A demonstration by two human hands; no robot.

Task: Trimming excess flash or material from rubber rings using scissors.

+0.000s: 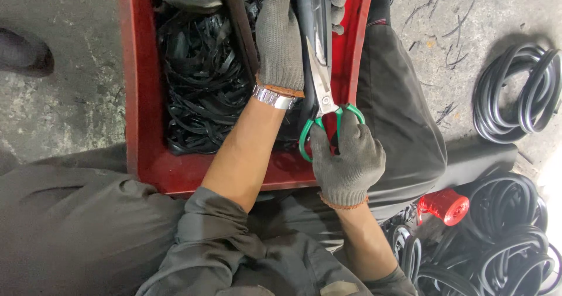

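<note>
Both gloved: left hand [280, 38] clamped on black rubber strip [304, 21] by red tub's [134, 97] right edge, right hand [346, 155] closed in green-handled scissors [323, 91]; best kept taut, fingers off blades

Even, soft daylight, brightest to blown-out at the right edge, with faint shadows and mostly sharp focus

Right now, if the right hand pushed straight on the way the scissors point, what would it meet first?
The right hand drives the green-handled scissors up the picture, so the black rubber strip that the left hand holds at the blades probably comes first, over the red bin. Depth is unclear.
</note>
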